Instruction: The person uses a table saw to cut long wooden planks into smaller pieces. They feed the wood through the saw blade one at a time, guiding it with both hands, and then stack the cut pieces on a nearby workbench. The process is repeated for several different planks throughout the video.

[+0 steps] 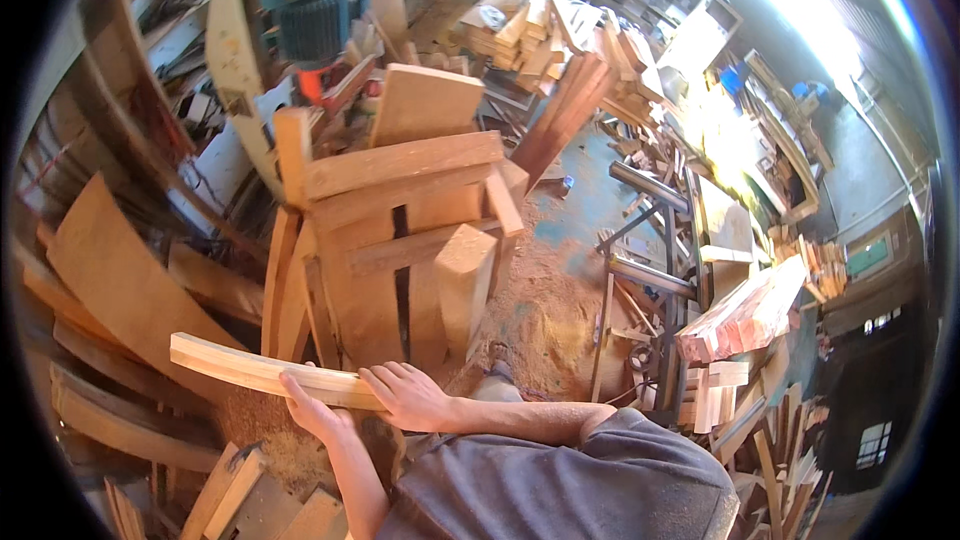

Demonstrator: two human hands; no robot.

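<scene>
The wooden strip [238,366] is long, pale yellow and looks slightly curved, with a squared left end. The left hand [320,415] grasps it near the middle, the right hand [412,398] near its right end, in front of the body.

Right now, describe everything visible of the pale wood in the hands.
The long, narrow piece of wood looks bare, with lines along its side and a blunt left end. It's held crosswise, lower in view toward the right. The left hand touches it near its middle, the right hand nearer its right end.
</scene>
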